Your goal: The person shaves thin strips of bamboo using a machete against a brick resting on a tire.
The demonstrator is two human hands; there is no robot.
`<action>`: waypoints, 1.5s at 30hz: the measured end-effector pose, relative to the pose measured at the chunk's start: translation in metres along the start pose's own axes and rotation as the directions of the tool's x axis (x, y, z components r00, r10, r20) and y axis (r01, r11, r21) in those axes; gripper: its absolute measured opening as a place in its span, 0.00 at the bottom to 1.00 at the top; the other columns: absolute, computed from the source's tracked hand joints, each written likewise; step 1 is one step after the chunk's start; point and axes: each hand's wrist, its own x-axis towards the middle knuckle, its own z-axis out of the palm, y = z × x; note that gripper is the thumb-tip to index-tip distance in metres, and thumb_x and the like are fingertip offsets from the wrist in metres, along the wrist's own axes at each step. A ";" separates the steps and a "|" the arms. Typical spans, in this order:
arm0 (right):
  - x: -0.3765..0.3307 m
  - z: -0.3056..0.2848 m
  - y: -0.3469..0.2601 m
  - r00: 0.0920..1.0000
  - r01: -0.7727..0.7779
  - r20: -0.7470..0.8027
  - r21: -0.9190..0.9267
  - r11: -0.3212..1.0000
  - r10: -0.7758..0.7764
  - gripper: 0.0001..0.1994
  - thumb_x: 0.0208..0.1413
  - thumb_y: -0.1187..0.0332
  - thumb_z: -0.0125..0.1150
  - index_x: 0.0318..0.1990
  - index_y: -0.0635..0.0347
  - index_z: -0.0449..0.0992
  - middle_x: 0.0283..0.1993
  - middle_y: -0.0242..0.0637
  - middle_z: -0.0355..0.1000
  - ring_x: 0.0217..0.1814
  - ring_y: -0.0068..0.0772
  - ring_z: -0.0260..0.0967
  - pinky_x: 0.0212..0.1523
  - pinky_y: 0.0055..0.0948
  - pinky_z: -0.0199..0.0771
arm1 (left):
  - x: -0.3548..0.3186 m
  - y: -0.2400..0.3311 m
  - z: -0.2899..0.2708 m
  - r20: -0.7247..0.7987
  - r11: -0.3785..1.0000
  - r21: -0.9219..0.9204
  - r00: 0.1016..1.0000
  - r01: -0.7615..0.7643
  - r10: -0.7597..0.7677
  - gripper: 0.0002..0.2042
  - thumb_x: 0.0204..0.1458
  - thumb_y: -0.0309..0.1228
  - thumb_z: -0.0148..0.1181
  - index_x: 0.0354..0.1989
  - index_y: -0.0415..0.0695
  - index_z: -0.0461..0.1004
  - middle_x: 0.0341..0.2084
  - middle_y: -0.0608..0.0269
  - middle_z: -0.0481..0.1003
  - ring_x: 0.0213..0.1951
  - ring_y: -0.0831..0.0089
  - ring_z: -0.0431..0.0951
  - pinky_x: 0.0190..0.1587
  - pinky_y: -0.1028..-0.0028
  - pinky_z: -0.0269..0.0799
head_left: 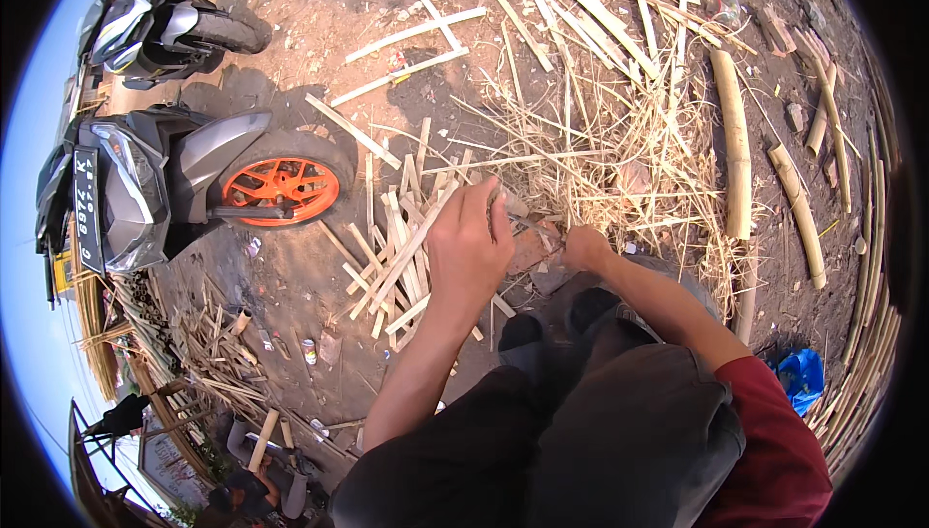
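Observation:
My left hand (471, 238) is in the middle of the view, its fingers curled round a pale bamboo strip (517, 206) whose end shows past the fingertips. To its right, my right hand (587, 249) is closed in a fist. A narrow dark blade, which looks like a knife (538, 228), points from that fist toward the left hand. The fist hides its handle. Just left of my left hand lies a heap of split bamboo strips (397, 262). Beyond both hands spreads a tangle of thin bamboo shavings (619, 155).
Two parked motorbikes stand at the left, the nearer with an orange wheel (281, 191). Long split strips (581, 5) lie farther off. Thick bamboo poles (733, 146) and a blue plastic bag (801, 380) are on the right. Another person (256, 489) holds bamboo at lower left.

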 end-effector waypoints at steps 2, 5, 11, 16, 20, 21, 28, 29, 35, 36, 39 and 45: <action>0.010 0.015 0.006 0.997 -0.029 -0.072 -0.023 0.999 0.027 0.27 0.49 0.49 0.71 0.45 0.67 0.79 0.46 0.54 0.78 0.51 0.50 0.78 0.49 0.44 0.80 | 0.003 0.003 -0.003 -0.023 1.000 -0.006 0.999 0.030 -0.030 0.08 0.52 0.21 0.62 0.41 0.35 0.77 0.29 0.49 0.79 0.32 0.55 0.82 0.36 0.64 0.77; 0.013 0.008 0.000 0.995 -0.022 -0.102 -0.094 0.995 0.012 0.20 0.50 0.55 0.69 0.43 0.64 0.81 0.43 0.50 0.80 0.48 0.50 0.79 0.47 0.45 0.81 | 0.007 -0.013 -0.010 -0.037 0.996 0.047 0.997 0.073 -0.071 0.08 0.53 0.22 0.61 0.41 0.35 0.77 0.29 0.49 0.79 0.32 0.56 0.82 0.36 0.64 0.77; 0.058 0.030 0.033 0.976 0.059 -0.180 -0.341 0.938 -0.126 0.14 0.51 0.63 0.65 0.41 0.61 0.82 0.42 0.47 0.80 0.47 0.46 0.80 0.45 0.43 0.81 | 0.014 -0.028 -0.022 -0.025 0.989 0.072 0.992 0.128 -0.126 0.09 0.53 0.26 0.63 0.40 0.34 0.78 0.27 0.46 0.80 0.30 0.58 0.83 0.34 0.65 0.76; 0.013 0.007 0.033 0.997 0.005 -0.075 -0.122 0.993 -0.015 0.17 0.48 0.64 0.60 0.41 0.68 0.81 0.43 0.56 0.78 0.46 0.55 0.78 0.46 0.47 0.80 | 0.022 -0.043 -0.042 0.061 0.961 -0.048 0.961 0.272 -0.269 0.10 0.52 0.24 0.63 0.40 0.32 0.77 0.29 0.45 0.80 0.30 0.58 0.84 0.32 0.67 0.77; 0.010 0.013 0.037 0.993 0.070 0.101 -0.110 0.991 -0.059 0.22 0.50 0.61 0.59 0.46 0.72 0.78 0.46 0.59 0.76 0.51 0.58 0.75 0.51 0.46 0.77 | 0.024 -0.054 -0.053 0.082 0.875 -0.221 0.902 0.432 -0.424 0.13 0.52 0.26 0.67 0.44 0.33 0.78 0.27 0.55 0.80 0.27 0.74 0.81 0.29 0.76 0.73; 0.002 0.007 0.030 0.987 0.077 0.153 -0.129 0.989 -0.057 0.22 0.50 0.61 0.58 0.46 0.72 0.78 0.47 0.60 0.76 0.51 0.58 0.75 0.52 0.46 0.77 | 0.020 -0.063 -0.053 0.122 0.836 -0.323 0.896 0.443 -0.427 0.12 0.53 0.26 0.67 0.44 0.33 0.78 0.28 0.56 0.80 0.27 0.76 0.81 0.29 0.77 0.73; -0.024 -0.012 0.025 0.987 0.083 0.149 -0.202 0.976 -0.054 0.22 0.51 0.57 0.59 0.47 0.67 0.79 0.50 0.54 0.77 0.53 0.54 0.75 0.53 0.45 0.76 | -0.003 -0.097 -0.038 0.102 0.646 -0.615 0.858 0.453 -0.504 0.17 0.51 0.26 0.71 0.45 0.32 0.73 0.32 0.61 0.73 0.32 0.77 0.80 0.32 0.79 0.74; -0.028 -0.013 0.027 0.988 0.090 0.142 -0.191 0.977 -0.063 0.22 0.51 0.57 0.60 0.47 0.68 0.78 0.49 0.54 0.77 0.53 0.54 0.75 0.53 0.46 0.76 | -0.004 -0.095 -0.037 0.073 0.654 -0.627 0.868 0.423 -0.491 0.16 0.51 0.25 0.71 0.45 0.32 0.73 0.33 0.60 0.73 0.32 0.77 0.80 0.33 0.79 0.74; -0.039 0.000 0.059 0.995 0.063 0.085 -0.100 0.993 -0.055 0.26 0.49 0.51 0.63 0.41 0.71 0.79 0.43 0.60 0.77 0.49 0.59 0.75 0.52 0.47 0.75 | -0.022 -0.117 -0.037 -0.092 0.888 -0.346 0.931 0.303 -0.354 0.15 0.49 0.20 0.71 0.42 0.34 0.71 0.34 0.59 0.73 0.37 0.74 0.80 0.40 0.76 0.77; -0.045 0.000 0.062 0.997 0.060 0.045 -0.079 0.995 -0.056 0.25 0.49 0.51 0.63 0.41 0.70 0.79 0.42 0.60 0.77 0.48 0.59 0.75 0.52 0.47 0.75 | -0.024 -0.124 -0.036 -0.139 0.890 -0.388 0.939 0.241 -0.315 0.15 0.49 0.19 0.71 0.41 0.35 0.70 0.35 0.59 0.73 0.38 0.73 0.79 0.40 0.76 0.77; -0.052 0.001 0.081 0.999 0.030 -0.015 -0.016 0.999 -0.031 0.24 0.49 0.52 0.64 0.39 0.70 0.80 0.40 0.59 0.77 0.47 0.59 0.76 0.51 0.47 0.75 | -0.026 -0.133 -0.021 -0.163 0.748 -0.639 0.919 0.178 -0.358 0.13 0.49 0.17 0.68 0.37 0.38 0.68 0.35 0.57 0.74 0.40 0.73 0.77 0.43 0.75 0.76; -0.066 0.000 0.105 0.999 0.039 -0.023 0.032 0.999 -0.039 0.23 0.48 0.53 0.64 0.37 0.69 0.80 0.36 0.59 0.77 0.43 0.56 0.77 0.47 0.45 0.75 | -0.026 -0.129 0.000 -0.007 0.341 -0.918 0.851 0.203 -0.525 0.08 0.54 0.25 0.50 0.24 0.44 0.60 0.22 0.59 0.68 0.29 0.73 0.68 0.39 0.68 0.69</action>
